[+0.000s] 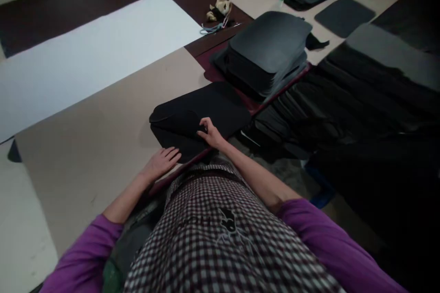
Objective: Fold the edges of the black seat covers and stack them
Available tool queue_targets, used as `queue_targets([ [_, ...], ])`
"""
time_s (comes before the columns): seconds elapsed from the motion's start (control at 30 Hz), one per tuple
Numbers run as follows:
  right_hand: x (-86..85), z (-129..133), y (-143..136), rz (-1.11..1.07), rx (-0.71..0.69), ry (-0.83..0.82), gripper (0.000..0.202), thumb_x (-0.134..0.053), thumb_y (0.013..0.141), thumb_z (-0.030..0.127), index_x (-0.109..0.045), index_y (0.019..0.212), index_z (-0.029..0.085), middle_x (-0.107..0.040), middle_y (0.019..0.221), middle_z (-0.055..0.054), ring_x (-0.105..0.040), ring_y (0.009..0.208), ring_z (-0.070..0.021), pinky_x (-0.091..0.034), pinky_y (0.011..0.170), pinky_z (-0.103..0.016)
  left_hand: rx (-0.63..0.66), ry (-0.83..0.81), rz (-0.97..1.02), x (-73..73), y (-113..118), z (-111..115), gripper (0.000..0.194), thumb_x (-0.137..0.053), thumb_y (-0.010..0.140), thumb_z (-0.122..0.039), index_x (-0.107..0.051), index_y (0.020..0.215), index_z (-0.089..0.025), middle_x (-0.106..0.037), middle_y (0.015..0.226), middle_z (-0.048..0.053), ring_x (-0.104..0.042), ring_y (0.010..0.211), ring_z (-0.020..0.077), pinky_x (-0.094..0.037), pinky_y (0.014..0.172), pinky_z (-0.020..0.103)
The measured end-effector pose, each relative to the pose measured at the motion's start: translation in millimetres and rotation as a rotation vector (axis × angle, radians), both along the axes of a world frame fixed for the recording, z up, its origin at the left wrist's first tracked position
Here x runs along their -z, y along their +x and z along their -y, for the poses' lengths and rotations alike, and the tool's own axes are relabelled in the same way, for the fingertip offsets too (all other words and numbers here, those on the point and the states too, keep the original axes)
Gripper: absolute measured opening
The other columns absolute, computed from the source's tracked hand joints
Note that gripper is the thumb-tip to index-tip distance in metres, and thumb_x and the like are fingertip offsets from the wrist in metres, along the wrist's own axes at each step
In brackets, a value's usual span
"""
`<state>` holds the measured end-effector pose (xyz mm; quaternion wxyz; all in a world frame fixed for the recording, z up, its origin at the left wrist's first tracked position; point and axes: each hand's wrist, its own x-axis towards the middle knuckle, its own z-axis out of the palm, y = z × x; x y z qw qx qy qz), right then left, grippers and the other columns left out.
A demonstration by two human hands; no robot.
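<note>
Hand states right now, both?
Left hand: open, fingers flat at the edge of the black, rounded-corner sheets.
Right hand: fingers curled over them, thumb apart; can't tell whether it grips anything.

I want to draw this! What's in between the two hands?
Between the left hand and the right hand lie some flat black pieces, as the head view shows.

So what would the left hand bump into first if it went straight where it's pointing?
The left hand would probably meet the right hand across the black piece; heights are hard to judge.
</note>
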<state>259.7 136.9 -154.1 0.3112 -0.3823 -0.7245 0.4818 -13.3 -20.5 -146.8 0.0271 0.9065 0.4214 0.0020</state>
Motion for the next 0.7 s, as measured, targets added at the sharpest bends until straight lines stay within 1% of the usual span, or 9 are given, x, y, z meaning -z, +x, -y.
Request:
queue_targets([
  [0.07,-0.7,2,1,0.025,-0.088,0.044,0.010,-0.053,0.086,0.018,-0.061,0.091,0.020,-0.063,0.096,-0.002,-0.058,0.094,-0.0175,-0.045,0.094,-0.033,0.018,0.030,-0.018,-1.7,1,-2,0.047,-0.044,0.101,-0.015,-0.052,0.147,-0.017,-0.059,0.148,0.017,-0.055,0.133,0.0342,-0.049,0.101,0.050],
  [0.13,-1.5,3,1,0.054,-0.166,0.046,0.020,-0.051,0.087,0.012,-0.067,0.078,0.019,-0.065,0.085,-0.002,-0.061,0.089,-0.0171,-0.045,0.097,-0.034,0.013,0.015,0.002,-6.2,1,-8,0.050,-0.043,0.099,-0.011,-0.050,0.148,-0.017,-0.063,0.143,0.018,-0.059,0.126,0.0320,-0.052,0.095,0.047],
  [0.17,-2.0,3,1,0.066,-0.184,0.041,0.023,-0.051,0.087,0.011,-0.071,0.078,0.020,-0.067,0.083,-0.002,-0.062,0.088,-0.0173,-0.045,0.098,-0.035,0.008,-0.004,0.024,-9.0,0,-12,0.050,-0.043,0.098,-0.011,-0.052,0.147,-0.017,-0.065,0.139,0.017,-0.062,0.120,0.0306,-0.053,0.092,0.045],
  [0.27,-4.0,3,-2,0.124,-0.200,0.023,0.028,-0.054,0.092,0.011,-0.079,0.094,0.023,-0.073,0.095,-0.003,-0.066,0.099,-0.0189,-0.044,0.107,-0.038,-0.057,-0.066,0.141,-16.6,-4,-25,0.038,-0.044,0.100,-0.015,-0.061,0.134,-0.017,-0.072,0.124,0.013,-0.065,0.106,0.0258,-0.054,0.087,0.040],
  [0.33,-5.4,3,-3,0.177,-0.200,0.003,0.029,-0.055,0.094,0.011,-0.080,0.100,0.024,-0.075,0.102,-0.003,-0.067,0.106,-0.0197,-0.044,0.109,-0.038,-0.175,-0.085,0.264,-18.3,-7,-32,0.030,-0.046,0.102,-0.024,-0.067,0.123,-0.019,-0.075,0.112,0.010,-0.066,0.099,0.0233,-0.054,0.083,0.037],
  [0.4,-6.8,3,-4,0.224,-0.205,-0.008,0.029,-0.054,0.095,0.011,-0.080,0.101,0.023,-0.075,0.104,-0.004,-0.067,0.107,-0.0201,-0.046,0.108,-0.038,-0.316,-0.101,0.391,-17.1,-8,-38,0.028,-0.050,0.102,-0.034,-0.069,0.117,-0.021,-0.076,0.106,0.008,-0.067,0.095,0.0220,-0.053,0.081,0.035],
  [0.57,-9.6,7,-2,0.310,-0.250,0.038,0.031,-0.054,0.098,0.012,-0.080,0.106,0.027,-0.075,0.109,-0.002,-0.062,0.121,-0.0225,-0.045,0.109,-0.038,-0.540,-0.122,0.625,-14.0,1,-46,0.028,-0.055,0.100,-0.043,-0.072,0.108,-0.022,-0.075,0.106,0.007,-0.068,0.099,0.0223,-0.053,0.087,0.036],
  [0.63,-10.7,9,-1,0.354,-0.264,0.085,0.035,-0.053,0.097,0.009,-0.080,0.109,0.028,-0.074,0.113,-0.002,-0.061,0.122,-0.0226,-0.045,0.108,-0.038,-0.592,-0.112,0.683,-15.9,7,-45,0.028,-0.055,0.100,-0.043,-0.071,0.107,-0.022,-0.075,0.105,0.007,-0.067,0.099,0.0226,-0.053,0.089,0.037],
  [0.7,-12.0,13,0,0.390,-0.287,0.140,0.038,-0.052,0.096,0.007,-0.079,0.111,0.029,-0.071,0.122,-0.004,-0.060,0.120,-0.0220,-0.046,0.106,-0.038,-0.596,-0.110,0.713,-18.7,13,-42,0.027,-0.053,0.101,-0.041,-0.071,0.107,-0.022,-0.074,0.107,0.007,-0.067,0.101,0.0225,-0.053,0.092,0.037],
])
